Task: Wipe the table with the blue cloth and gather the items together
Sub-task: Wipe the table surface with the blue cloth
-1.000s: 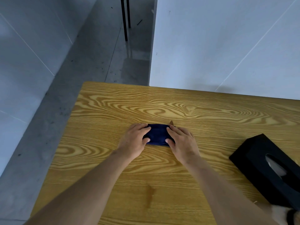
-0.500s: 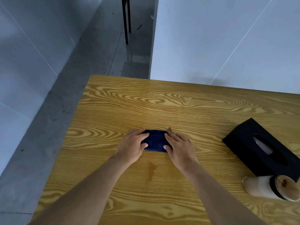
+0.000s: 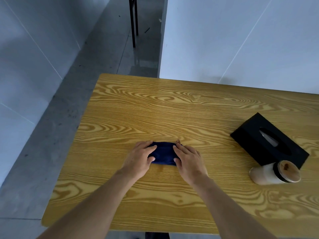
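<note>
A dark blue cloth (image 3: 163, 155), folded small, lies on the wooden table (image 3: 155, 107) near its middle. My left hand (image 3: 140, 158) presses on the cloth's left end and my right hand (image 3: 189, 160) on its right end, fingers curled over the edges. Only the strip of cloth between the hands shows. A small brownish stain (image 3: 161, 168) marks the wood just in front of the cloth. A black tissue box (image 3: 269, 144) sits at the right, with a lidded cup (image 3: 276, 172) lying on its side right in front of it.
The table's left edge drops to a grey floor (image 3: 51, 135). A white wall (image 3: 241, 40) stands behind the table's far edge. Black chair or stand legs (image 3: 133, 21) are on the floor far behind.
Both hands drew the cloth toward me over the stain. The view shifted, so the tissue box and the cup have come fully into sight at the right.
</note>
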